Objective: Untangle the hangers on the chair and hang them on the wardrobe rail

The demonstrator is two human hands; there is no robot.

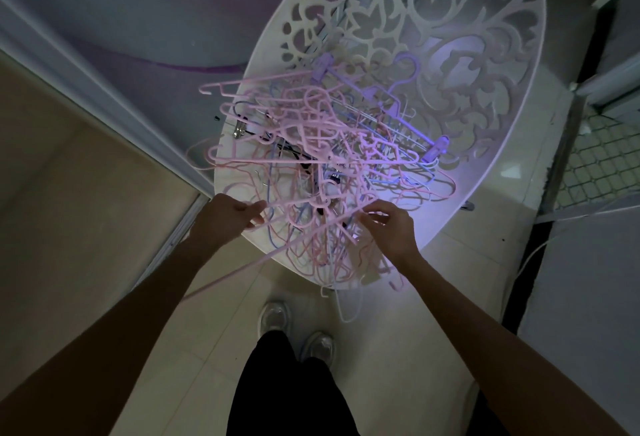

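left hand (228, 215) at 7 o'clock pinches a pink hanger (277, 248) | right hand (389, 224) at 5 o'clock pinches strands | hanger pile (322, 158) heaped on chair (450, 54) | risk: a snagged pull could drag the pile off the seat

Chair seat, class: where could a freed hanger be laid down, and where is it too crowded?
Bare floor tiles left of the shoes are free. The carved chair back above the purple clip hanger is uncovered. The seat is crowded with tangled pink hangers.
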